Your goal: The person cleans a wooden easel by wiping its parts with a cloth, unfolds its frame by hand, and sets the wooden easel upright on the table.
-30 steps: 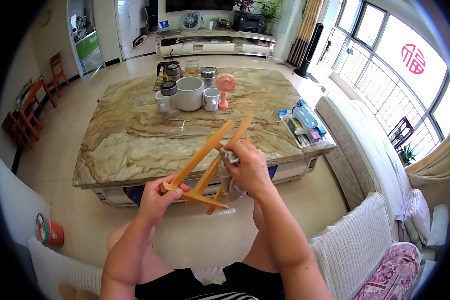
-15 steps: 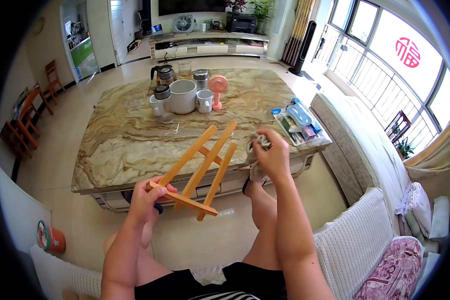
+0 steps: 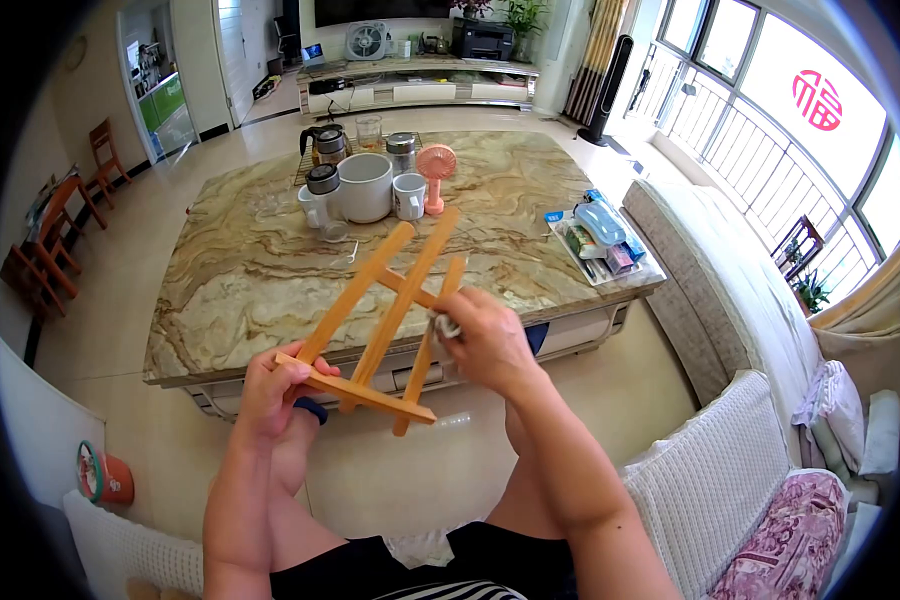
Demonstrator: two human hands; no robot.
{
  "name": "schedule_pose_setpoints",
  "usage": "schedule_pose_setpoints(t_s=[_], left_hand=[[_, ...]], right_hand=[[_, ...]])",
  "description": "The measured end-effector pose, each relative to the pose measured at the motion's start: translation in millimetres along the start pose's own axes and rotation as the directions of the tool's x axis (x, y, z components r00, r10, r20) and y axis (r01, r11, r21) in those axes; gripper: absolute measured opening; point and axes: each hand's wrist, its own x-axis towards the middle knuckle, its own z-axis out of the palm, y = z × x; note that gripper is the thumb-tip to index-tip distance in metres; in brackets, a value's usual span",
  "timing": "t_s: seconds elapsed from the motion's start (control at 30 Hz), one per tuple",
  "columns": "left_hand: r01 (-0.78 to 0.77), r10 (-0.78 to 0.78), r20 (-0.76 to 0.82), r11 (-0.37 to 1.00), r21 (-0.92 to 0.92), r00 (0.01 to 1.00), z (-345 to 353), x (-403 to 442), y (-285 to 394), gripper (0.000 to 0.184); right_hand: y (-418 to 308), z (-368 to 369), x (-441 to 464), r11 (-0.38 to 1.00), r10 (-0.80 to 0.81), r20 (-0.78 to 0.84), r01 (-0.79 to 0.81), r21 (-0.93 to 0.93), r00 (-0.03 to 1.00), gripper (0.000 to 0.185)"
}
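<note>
A small wooden easel is held tilted in front of me, above the near edge of the table. My left hand grips the left end of its bottom crossbar, thumb on top. Closed around a crumpled greyish cloth, my right hand is at the easel's right leg, near the middle crosspiece. Most of the cloth is hidden by the fingers.
On the marble-topped table stand a white pot, a mug, a jar and a pink fan. Packaged items lie at its right corner. A sofa is beside me at right.
My right hand has moved left and down with the cloth, from beside the easel onto its right leg. The easel has shifted slightly left, still in my left hand.
</note>
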Motion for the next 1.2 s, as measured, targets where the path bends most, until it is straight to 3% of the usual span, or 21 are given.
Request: schedule_pose_setpoints(t_s=[0.07, 0.2, 0.27, 0.4, 0.47, 0.53, 0.6, 0.67, 0.73, 0.87, 0.93, 1.07, 1.2], left_hand=[[0.009, -0.010, 0.048, 1.000, 0.021, 0.999, -1.1, -1.3, -0.1, 0.037], [0.031, -0.032, 0.042, 0.999, 0.021, 0.999, 2.6, -4.8, -1.5, 0.035], [0.034, -0.034, 0.036, 0.999, 0.014, 0.999, 1.6, -4.1, -3.4, 0.036], [0.065, -0.065, 0.000, 0.989, -0.132, 0.998, -3.1, 3.3, -9.3, 0.044], [0.081, -0.086, -0.023, 0.980, -0.182, 0.996, -5.5, 7.1, -13.0, 0.047], [0.109, -0.118, -0.019, 0.958, -0.264, 0.993, -10.1, 10.4, -19.1, 0.048], [0.119, -0.122, 0.008, 0.952, -0.281, 0.993, -11.3, 11.8, -22.7, 0.047], [0.128, -0.123, 0.035, 0.947, -0.293, 0.992, -12.3, 15.0, -27.9, 0.047], [0.087, -0.094, 0.005, 0.903, -0.420, 0.996, -14.9, 17.7, -36.0, 0.048], [0.019, -0.074, -0.093, 0.871, -0.490, 0.993, -22.7, 22.9, -38.6, 0.046], [0.008, -0.074, -0.111, 0.863, -0.505, 0.991, -25.1, 23.2, -37.3, 0.044], [0.026, -0.072, -0.064, 0.839, -0.543, 0.995, -24.4, 23.7, -42.0, 0.044], [0.124, -0.109, 0.060, 0.818, -0.561, 0.992, -20.6, 24.5, -42.2, 0.044]], right_hand=[[8.0, -9.3, 5.2, 0.994, 0.100, -0.125, -0.104, -0.031, 0.987, 0.023], [29.3, -19.0, 10.8, 0.987, 0.135, -0.281, -0.153, -0.044, 0.950, 0.023], [39.3, -21.2, 11.3, 0.973, 0.222, -0.409, -0.230, 0.030, 0.885, 0.022], [32.4, -29.2, 9.3, 0.911, 0.397, -0.280, -0.336, 0.241, 0.874, 0.020], [24.3, -28.2, 8.6, 0.905, 0.392, -0.251, -0.321, 0.280, 0.885, 0.019], [15.6, -24.4, 9.4, 0.908, 0.320, -0.244, -0.224, 0.354, 0.915, 0.019], [5.9, -19.1, 9.3, 0.903, 0.323, -0.237, -0.223, 0.368, 0.916, 0.019], [0.1, -12.0, 9.7, 0.888, 0.319, -0.170, -0.232, 0.396, 0.932, 0.022], [-5.0, -7.4, 6.8, 0.848, 0.350, -0.089, -0.275, 0.453, 0.932, 0.023], [-14.3, -3.1, 0.1, 0.821, 0.201, 0.157, -0.254, 0.511, 0.967, 0.022], [-15.1, -3.3, -2.4, 0.831, 0.144, 0.192, -0.224, 0.508, 0.971, 0.022], [-11.1, -6.3, -1.5, 0.848, 0.104, 0.189, -0.186, 0.496, 0.976, 0.022], [-10.6, -8.8, 6.0, 0.849, 0.210, 0.012, -0.188, 0.493, 0.978, 0.022]])
